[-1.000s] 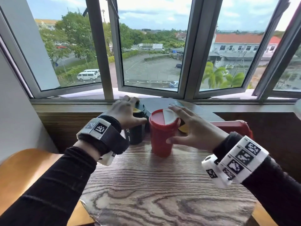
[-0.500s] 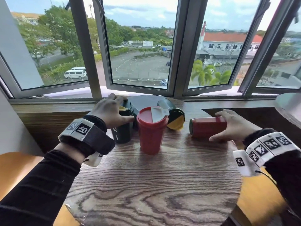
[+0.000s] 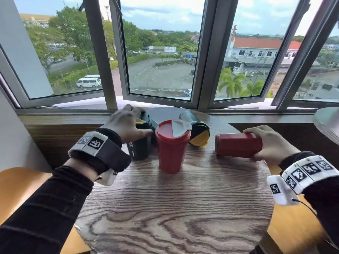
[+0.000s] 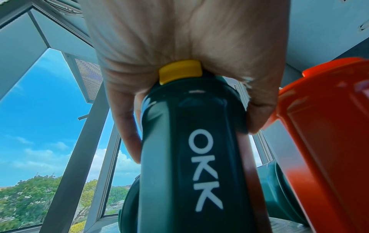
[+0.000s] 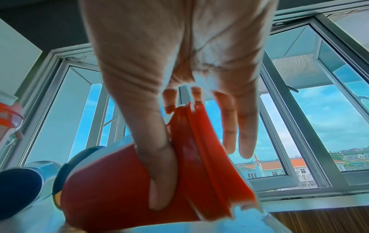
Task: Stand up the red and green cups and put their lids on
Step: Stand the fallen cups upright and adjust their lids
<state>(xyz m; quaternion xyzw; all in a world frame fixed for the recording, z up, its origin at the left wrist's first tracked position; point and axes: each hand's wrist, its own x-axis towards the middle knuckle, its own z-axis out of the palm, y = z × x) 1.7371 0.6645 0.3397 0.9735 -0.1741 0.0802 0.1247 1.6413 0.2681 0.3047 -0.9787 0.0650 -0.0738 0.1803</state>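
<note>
Two hands at work on the worktop (image 3: 174,208) — left hand (image 3: 126,123) clasps the upright green cup (image 3: 140,142) from above, right hand (image 3: 269,143) grips the toppled red cup (image 3: 236,144); another red cup (image 3: 171,143) stands lidded between.

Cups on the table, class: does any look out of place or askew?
Two lie on their sides: the red cup under the right hand, and a green cup at the back. The other red cup and the green cup under the left hand stand upright.
</note>
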